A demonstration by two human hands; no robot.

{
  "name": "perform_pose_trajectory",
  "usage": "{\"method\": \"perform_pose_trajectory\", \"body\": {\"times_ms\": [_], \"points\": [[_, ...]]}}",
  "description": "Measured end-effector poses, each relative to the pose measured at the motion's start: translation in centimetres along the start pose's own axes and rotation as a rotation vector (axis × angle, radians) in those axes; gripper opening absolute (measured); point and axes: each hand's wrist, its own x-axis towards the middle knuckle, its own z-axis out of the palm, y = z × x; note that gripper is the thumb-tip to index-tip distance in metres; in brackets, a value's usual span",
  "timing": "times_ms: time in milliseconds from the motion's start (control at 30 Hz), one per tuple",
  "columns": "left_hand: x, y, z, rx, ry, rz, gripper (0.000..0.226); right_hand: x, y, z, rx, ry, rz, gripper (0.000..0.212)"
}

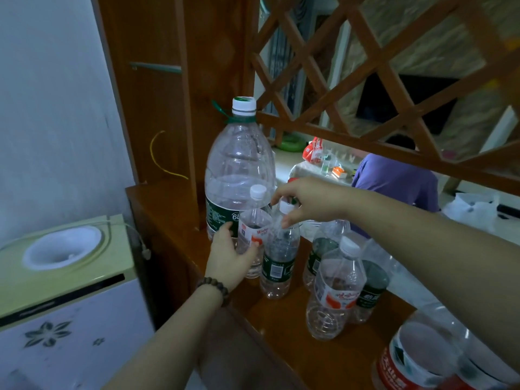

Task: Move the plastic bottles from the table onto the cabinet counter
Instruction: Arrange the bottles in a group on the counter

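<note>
At the far left stands a pale green and white water dispenser [64, 280] with a round white socket on top. Beside it runs the glossy brown wooden counter [318, 353]. At its back stands a large clear plastic jug with a white cap and dark green label [239, 170]. The left hand [229, 258], a dark beaded bracelet [215, 288] on its wrist, curls its fingers round a small clear plastic bottle with a red and white label [253, 237], which stands on the counter just in front of the jug. Next to it, the right hand [306, 199] pinches the neck, under the white cap, of a small clear bottle with a dark green label [277, 266], also resting upright on the counter. Further right stand more clear plastic bottles, the nearest a red-labelled white-capped bottle [334, 291]. Behind, a brown wooden lattice screen [394, 88] rises above the counter.
</note>
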Motion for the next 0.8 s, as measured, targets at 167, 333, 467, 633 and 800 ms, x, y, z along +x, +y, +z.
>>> {"method": "perform_pose_trajectory", "body": {"times_ms": [167,333,467,633,800], "points": [[2.1,6.5,-4.2,0.006,0.172,0.286,0.057,-2.1,1.4,-2.9,0.134,0.093,0.040,0.059],[7.9,14.0,-4.4,0.210,-0.192,0.474,0.041,-4.3,3.8,-4.1,0.007,0.065,0.198,0.066],[11.3,16.3,-1.2,0.543,-0.541,0.489,0.053,-4.1,4.8,-2.6,-0.057,-0.067,0.202,0.059],[12.4,15.9,0.8,0.725,-0.605,0.575,0.037,-3.4,6.1,-1.4,-0.166,0.017,0.213,0.034],[13.4,15.3,-0.1,0.712,-0.549,0.592,0.030,-2.2,6.0,-2.2,-0.142,0.187,0.170,0.026]]}}
